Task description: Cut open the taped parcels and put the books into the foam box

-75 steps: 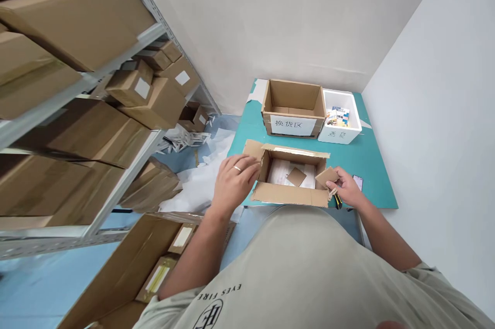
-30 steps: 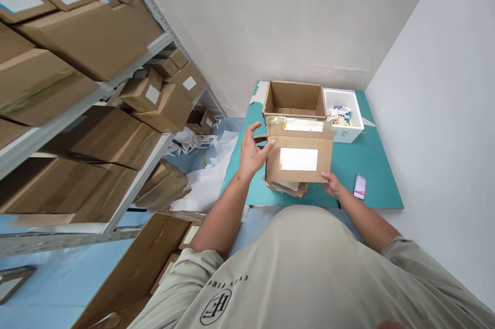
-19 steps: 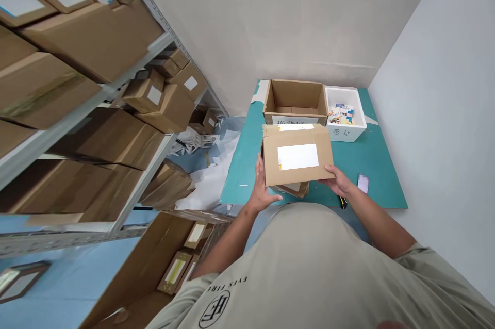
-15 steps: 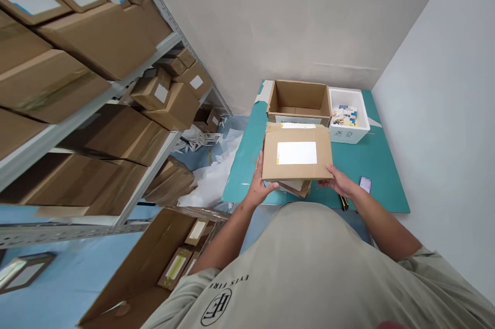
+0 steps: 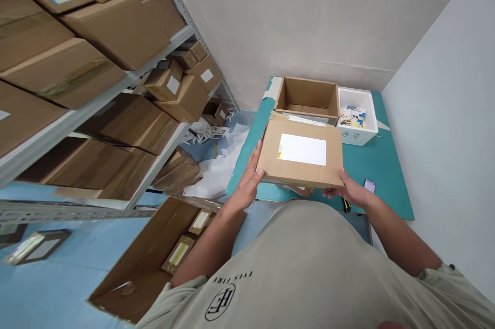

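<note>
A flat brown cardboard box (image 5: pixel 299 174) with a large white label is held up above the near part of the green table. My left hand (image 5: pixel 247 184) grips its left side, the thumb at the near corner. At the near right corner my right hand (image 5: pixel 350 190) holds it, with fingers under the edge and the thumb on the side. Partly hidden beneath the held box is another piece of cardboard (image 5: pixel 305 192). A yellow-and-black cutter (image 5: pixel 346 206) lies just below my right hand at the table's near edge.
On the green table (image 5: pixel 381 164), an open carton (image 5: pixel 309 93) and a white foam box (image 5: pixel 358 135) with printed papers stand at the back. A phone-like item (image 5: pixel 369 185) lies on the right. Shelves of cartons (image 5: pixel 116 30) fill the left, and a large open carton (image 5: pixel 147 262) stands low beside me.
Both hands have brought the box slightly closer to me and tilted it, its right side now lower. The whole view has shifted a little.
</note>
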`<state>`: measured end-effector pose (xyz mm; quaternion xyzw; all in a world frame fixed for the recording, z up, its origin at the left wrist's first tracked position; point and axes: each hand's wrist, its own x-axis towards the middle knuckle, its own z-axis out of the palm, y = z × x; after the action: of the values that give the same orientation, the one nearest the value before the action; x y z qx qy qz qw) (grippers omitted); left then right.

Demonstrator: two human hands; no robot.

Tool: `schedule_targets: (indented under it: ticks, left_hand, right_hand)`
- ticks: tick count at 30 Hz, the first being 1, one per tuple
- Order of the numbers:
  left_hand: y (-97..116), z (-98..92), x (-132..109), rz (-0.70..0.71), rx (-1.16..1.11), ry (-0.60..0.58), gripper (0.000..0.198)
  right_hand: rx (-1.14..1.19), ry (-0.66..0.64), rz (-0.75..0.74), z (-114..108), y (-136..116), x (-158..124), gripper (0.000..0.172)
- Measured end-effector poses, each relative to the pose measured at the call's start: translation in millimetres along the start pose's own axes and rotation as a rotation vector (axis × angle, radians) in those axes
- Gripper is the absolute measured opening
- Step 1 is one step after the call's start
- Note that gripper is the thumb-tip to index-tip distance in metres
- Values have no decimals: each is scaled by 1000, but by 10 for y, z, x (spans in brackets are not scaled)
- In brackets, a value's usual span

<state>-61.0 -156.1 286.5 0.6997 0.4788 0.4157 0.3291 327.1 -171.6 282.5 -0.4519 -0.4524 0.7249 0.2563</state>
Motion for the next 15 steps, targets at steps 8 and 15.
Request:
schedule_targets:
  ticks: [8,15]
  left_hand:
    - [-87,-80,137,-175,117,-104,89]
    - [-369,299,630,-326,-72,-115,85]
  right_hand:
    - [44,-132,273,-72,8,217,122]
    - [27,12,266,-337,162,574,103]
